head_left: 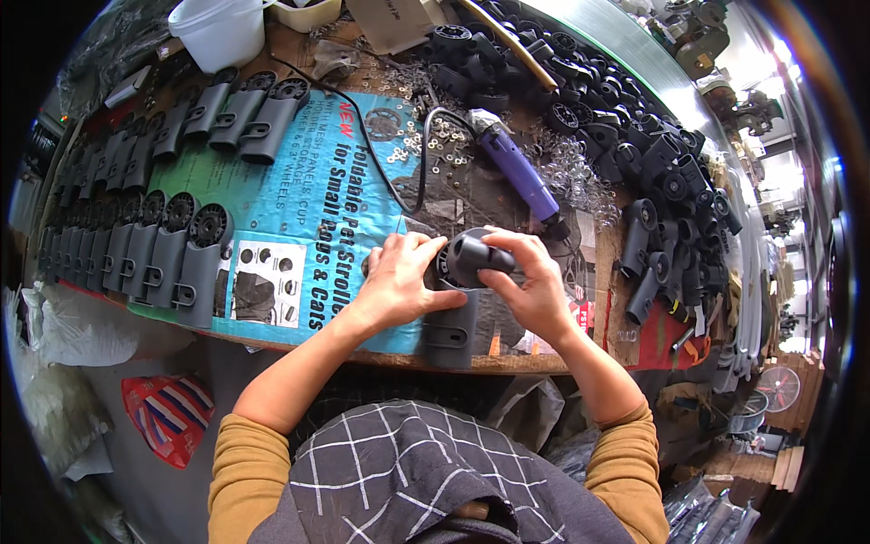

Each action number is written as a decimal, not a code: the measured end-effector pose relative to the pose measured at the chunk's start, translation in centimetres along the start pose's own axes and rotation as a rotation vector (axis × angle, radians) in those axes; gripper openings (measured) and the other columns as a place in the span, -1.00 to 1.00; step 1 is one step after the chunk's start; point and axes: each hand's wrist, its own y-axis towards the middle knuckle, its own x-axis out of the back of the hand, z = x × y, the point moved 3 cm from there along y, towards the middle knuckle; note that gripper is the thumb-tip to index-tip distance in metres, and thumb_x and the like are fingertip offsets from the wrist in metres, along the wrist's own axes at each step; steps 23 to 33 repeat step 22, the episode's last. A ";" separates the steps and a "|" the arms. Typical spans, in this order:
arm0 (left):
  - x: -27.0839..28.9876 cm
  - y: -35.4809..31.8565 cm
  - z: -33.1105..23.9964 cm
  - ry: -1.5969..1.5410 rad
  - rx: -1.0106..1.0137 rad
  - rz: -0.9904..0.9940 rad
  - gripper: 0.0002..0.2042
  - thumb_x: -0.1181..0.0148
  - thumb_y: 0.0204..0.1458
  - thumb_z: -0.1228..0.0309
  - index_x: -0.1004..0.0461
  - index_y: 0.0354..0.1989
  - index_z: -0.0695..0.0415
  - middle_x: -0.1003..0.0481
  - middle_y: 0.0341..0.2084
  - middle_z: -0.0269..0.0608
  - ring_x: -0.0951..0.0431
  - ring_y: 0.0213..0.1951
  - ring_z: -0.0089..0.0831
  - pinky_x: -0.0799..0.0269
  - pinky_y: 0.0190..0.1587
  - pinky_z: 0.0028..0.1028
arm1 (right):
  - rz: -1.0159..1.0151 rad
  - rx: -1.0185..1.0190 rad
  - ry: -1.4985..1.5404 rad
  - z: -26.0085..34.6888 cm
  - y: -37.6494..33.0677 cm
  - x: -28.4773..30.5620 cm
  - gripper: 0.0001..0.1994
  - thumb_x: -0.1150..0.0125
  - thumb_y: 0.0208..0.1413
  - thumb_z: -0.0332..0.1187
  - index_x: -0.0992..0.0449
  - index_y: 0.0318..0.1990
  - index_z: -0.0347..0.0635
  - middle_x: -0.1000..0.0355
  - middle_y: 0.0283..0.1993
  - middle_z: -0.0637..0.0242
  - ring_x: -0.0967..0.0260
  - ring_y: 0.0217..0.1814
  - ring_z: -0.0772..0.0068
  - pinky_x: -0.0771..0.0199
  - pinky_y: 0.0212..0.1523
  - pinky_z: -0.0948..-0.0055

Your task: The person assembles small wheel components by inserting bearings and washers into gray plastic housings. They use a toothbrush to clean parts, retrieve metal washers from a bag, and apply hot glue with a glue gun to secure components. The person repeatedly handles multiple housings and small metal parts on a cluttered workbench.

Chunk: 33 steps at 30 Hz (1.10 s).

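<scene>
A dark grey plastic bracket [450,334] with a slotted tab lies in front of me by the table's near edge. Around its round upper end my left hand [399,279] is closed, the thumb pressing at the collar. In the fingers and thumb of my right hand [536,283] is a black round plastic joint [469,257], held on or just over that round end; whether the two are seated together I cannot tell. Just beyond my right hand lies a purple electric screwdriver [518,172], its black cable [361,118] looping away to the left.
Rows of grey brackets with round ends [204,272] stand at the left. A heap of black plastic joints [671,172] covers the right side. Loose nuts [444,145] and a pile of screws [569,168] lie beyond my hands. A white bucket [219,34] stands far left.
</scene>
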 end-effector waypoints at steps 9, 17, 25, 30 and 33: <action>0.6 1.0 0.4 -0.044 -0.056 0.058 -0.42 -0.25 0.02 0.04 -0.42 0.15 0.17 -0.44 -0.04 -0.06 -0.35 0.06 -0.11 -0.22 0.13 -0.18 | 0.256 -0.116 0.076 -2.7 1.0 -1.6 -0.57 -0.38 -0.08 -0.48 -0.51 0.03 -0.18 -0.46 0.11 0.13 -0.36 0.20 0.15 -0.32 0.22 0.27; 1.2 3.3 -0.9 0.017 -0.018 0.284 -0.51 -0.34 -0.08 0.09 -0.50 -0.12 0.26 -0.52 -0.23 0.09 -0.53 -0.15 -0.02 -0.43 -0.04 -0.22 | 0.098 -0.111 0.300 -4.2 -1.1 -3.8 -0.56 -0.30 0.05 -0.49 -0.41 0.12 -0.16 -0.37 0.22 0.10 -0.36 0.23 0.21 -0.34 0.21 0.35; 0.4 5.5 -1.5 -0.200 0.509 0.428 -0.32 -0.22 -0.03 -0.18 -0.56 -0.05 0.29 -0.57 -0.15 0.07 -0.56 -0.09 -0.18 -0.44 -0.04 -0.32 | 0.077 -0.154 0.445 -5.3 -2.4 -3.9 -0.58 -0.27 0.09 -0.49 -0.40 0.13 -0.19 -0.36 0.23 0.12 -0.35 0.23 0.23 -0.33 0.20 0.36; 0.4 5.5 -1.5 -0.200 0.509 0.428 -0.32 -0.22 -0.03 -0.18 -0.56 -0.05 0.29 -0.57 -0.15 0.07 -0.56 -0.09 -0.18 -0.44 -0.04 -0.32 | 0.077 -0.154 0.445 -5.3 -2.4 -3.9 -0.58 -0.27 0.09 -0.49 -0.40 0.13 -0.19 -0.36 0.23 0.12 -0.35 0.23 0.23 -0.33 0.20 0.36; 0.4 5.5 -1.5 -0.200 0.509 0.428 -0.32 -0.22 -0.03 -0.18 -0.56 -0.05 0.29 -0.57 -0.15 0.07 -0.56 -0.09 -0.18 -0.44 -0.04 -0.32 | 0.077 -0.154 0.445 -5.3 -2.4 -3.9 -0.58 -0.27 0.09 -0.49 -0.40 0.13 -0.19 -0.36 0.23 0.12 -0.35 0.23 0.23 -0.33 0.20 0.36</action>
